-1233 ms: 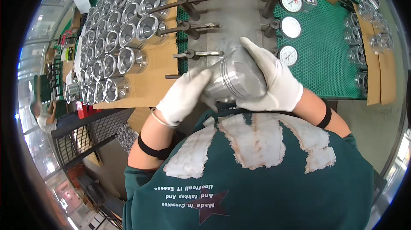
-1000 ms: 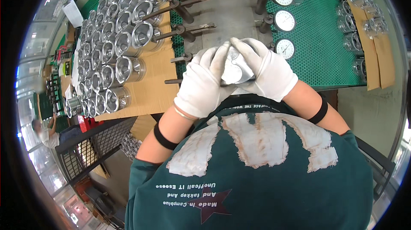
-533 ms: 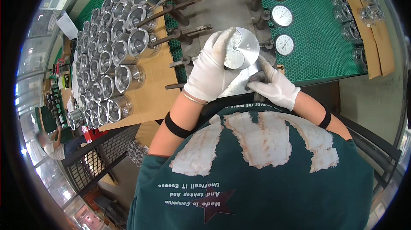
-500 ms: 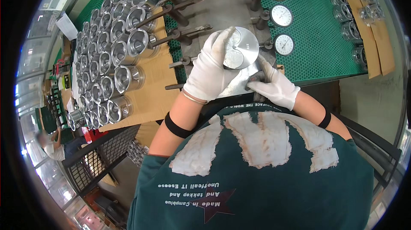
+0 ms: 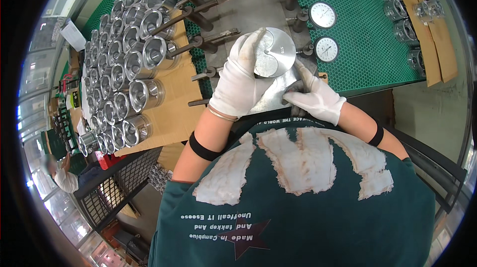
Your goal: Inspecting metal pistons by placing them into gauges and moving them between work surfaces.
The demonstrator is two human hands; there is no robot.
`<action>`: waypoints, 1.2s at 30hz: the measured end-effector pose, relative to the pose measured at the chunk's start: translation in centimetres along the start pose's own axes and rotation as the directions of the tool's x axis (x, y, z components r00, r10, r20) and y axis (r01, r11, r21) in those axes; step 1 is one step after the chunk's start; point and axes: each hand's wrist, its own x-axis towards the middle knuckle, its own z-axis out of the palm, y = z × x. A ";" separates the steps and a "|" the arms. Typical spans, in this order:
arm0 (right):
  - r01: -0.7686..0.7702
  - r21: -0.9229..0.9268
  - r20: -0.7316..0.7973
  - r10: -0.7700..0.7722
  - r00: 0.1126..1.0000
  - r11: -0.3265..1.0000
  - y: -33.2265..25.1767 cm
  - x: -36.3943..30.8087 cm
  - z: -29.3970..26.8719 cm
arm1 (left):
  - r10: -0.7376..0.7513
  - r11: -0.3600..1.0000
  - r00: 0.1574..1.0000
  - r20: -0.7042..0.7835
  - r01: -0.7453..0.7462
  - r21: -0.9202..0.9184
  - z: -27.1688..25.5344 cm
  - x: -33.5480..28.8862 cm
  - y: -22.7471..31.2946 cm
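In the head view, a green perforated mat (image 5: 367, 63) covered the bench around a grey metal plate (image 5: 243, 3), with white-faced dial gauges (image 5: 326, 49) along its right side and dark rods on posts (image 5: 199, 42) along its left. Rows of metal cups (image 5: 145, 94) stood on brown cardboard (image 5: 175, 110) to your left. Your white-gloved left hand (image 5: 239, 75) was closed around the left side of a silver piston (image 5: 282, 54), its round face turned up toward you, over the plate's near end. Your right hand (image 5: 315, 97), thumb toward the left, was just below and right of it; whether those darkened fingers gripped anything, I couldn't tell.
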 end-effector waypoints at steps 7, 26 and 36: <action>-0.124 0.063 0.065 0.120 0.991 0.990 -0.6 0.0 -0.1 | -0.024 1.000 1.000 -0.006 0.025 0.005 0.2 0.0 0.1; 0.310 0.119 -0.728 -0.130 0.673 0.943 2.4 2.7 -20.5 | -0.381 0.687 0.830 -0.408 0.550 0.475 -13.1 -7.1 -5.9; 0.068 0.647 -0.547 0.400 0.735 0.760 11.2 18.3 -36.6 | -0.508 0.242 0.833 -0.220 0.383 0.891 -16.7 -9.8 -7.9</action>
